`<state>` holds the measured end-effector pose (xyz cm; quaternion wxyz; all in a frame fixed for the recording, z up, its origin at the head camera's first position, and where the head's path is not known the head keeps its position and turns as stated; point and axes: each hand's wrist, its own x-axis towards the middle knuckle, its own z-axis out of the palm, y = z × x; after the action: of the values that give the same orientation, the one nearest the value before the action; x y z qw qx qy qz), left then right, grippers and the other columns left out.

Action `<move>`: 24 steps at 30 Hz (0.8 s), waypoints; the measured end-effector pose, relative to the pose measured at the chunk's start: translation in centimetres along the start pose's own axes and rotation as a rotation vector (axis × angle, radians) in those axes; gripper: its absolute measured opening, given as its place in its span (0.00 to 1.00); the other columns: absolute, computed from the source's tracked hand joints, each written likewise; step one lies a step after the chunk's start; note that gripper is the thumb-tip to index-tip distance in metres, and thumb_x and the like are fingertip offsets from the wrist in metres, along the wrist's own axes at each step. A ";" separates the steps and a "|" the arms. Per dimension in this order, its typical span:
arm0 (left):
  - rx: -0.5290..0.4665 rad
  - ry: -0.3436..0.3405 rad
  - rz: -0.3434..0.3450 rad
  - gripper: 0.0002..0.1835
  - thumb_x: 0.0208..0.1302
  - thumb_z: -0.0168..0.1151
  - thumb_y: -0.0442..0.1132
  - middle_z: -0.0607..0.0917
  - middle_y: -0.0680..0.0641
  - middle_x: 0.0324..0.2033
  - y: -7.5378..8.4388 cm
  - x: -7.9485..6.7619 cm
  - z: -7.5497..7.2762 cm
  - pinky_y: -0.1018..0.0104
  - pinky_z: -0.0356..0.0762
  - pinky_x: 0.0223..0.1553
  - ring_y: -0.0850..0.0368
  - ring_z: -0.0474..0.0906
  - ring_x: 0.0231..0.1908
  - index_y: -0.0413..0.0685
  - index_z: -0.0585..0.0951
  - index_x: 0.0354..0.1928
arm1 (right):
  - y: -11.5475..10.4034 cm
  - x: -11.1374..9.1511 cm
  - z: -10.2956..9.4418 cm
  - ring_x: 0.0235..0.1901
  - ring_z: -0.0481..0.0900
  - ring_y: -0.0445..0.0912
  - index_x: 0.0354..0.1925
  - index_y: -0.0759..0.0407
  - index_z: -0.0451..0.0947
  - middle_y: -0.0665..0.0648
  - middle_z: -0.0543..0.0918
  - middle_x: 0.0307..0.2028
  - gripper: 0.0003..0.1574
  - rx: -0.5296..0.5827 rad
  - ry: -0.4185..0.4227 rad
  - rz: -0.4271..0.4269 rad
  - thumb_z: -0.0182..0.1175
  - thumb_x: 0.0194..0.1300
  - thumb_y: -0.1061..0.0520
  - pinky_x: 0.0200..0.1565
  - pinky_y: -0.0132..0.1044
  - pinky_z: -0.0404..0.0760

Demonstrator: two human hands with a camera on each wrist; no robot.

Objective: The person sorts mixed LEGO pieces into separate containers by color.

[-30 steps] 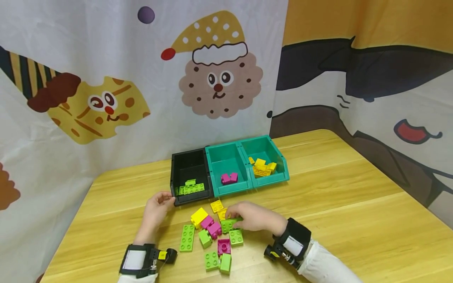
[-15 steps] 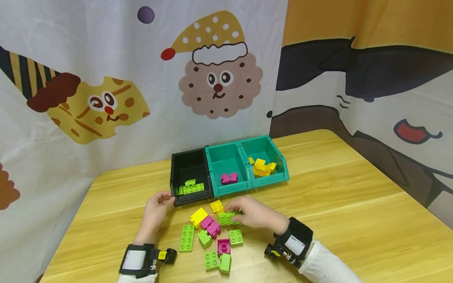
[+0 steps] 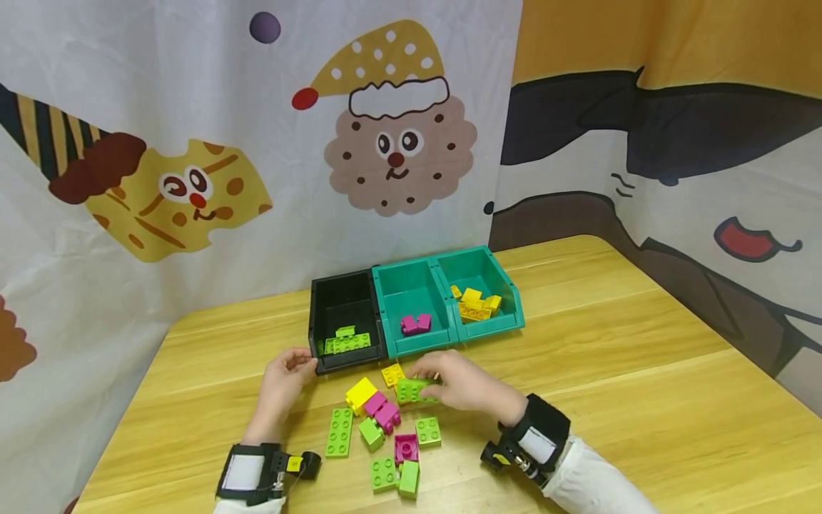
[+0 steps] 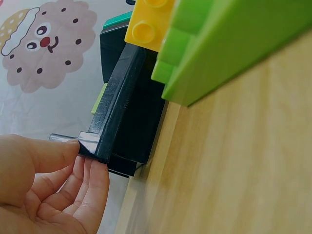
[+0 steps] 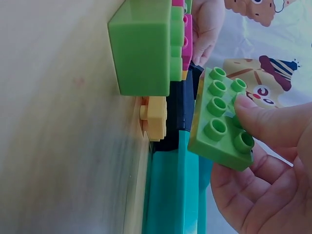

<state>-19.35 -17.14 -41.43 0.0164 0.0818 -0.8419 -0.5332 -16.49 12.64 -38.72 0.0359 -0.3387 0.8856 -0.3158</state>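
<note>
My left hand pinches the front left corner of the black bin, thumb on top and fingers beneath in the left wrist view. Green toy bricks lie inside that bin. Between thumb and fingers, my right hand holds a flat green brick, studs showing, raised above the tabletop in the right wrist view. Under and beside it are yellow bricks, partly covered by the held brick in the head view. Pink bricks and a green brick lie close by.
Two teal bins adjoin the black one: the middle bin has pink bricks, the right bin yellow ones. A long green brick and several other loose bricks lie nearer on the wooden table. A printed curtain hangs behind.
My right hand has lifted the flat green brick from the pile and moved it slightly up towards the bins. The left hand has stayed on the black bin's corner.
</note>
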 end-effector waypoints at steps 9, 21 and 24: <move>0.013 0.002 0.005 0.12 0.66 0.56 0.33 0.80 0.36 0.45 0.1 0.0 0.1 0.72 0.73 0.36 0.53 0.75 0.40 0.34 0.76 0.49 | 0.0 0.1 -0.5 0.40 0.80 0.44 0.48 0.61 0.79 0.54 0.84 0.42 0.18 0.003 0.038 -0.003 0.65 0.58 0.63 0.43 0.32 0.79; 0.008 0.012 0.019 0.11 0.65 0.57 0.32 0.80 0.37 0.43 0.0 0.0 0.0 0.73 0.73 0.35 0.58 0.74 0.37 0.34 0.77 0.48 | -1.9 3.9 -3.3 0.39 0.79 0.45 0.50 0.60 0.79 0.55 0.83 0.41 0.18 -0.035 0.143 -0.001 0.63 0.61 0.61 0.43 0.34 0.79; 0.016 0.018 0.021 0.11 0.65 0.57 0.32 0.80 0.37 0.43 0.0 0.0 0.0 0.72 0.73 0.36 0.56 0.75 0.38 0.34 0.77 0.47 | -2.3 5.3 -3.4 0.43 0.78 0.46 0.53 0.59 0.78 0.55 0.82 0.46 0.17 -0.015 0.188 0.049 0.60 0.65 0.60 0.45 0.37 0.78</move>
<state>-19.38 -17.12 -41.41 0.0288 0.0779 -0.8466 -0.5257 -20.20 9.86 -33.83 -0.0421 -0.2860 0.8955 -0.3384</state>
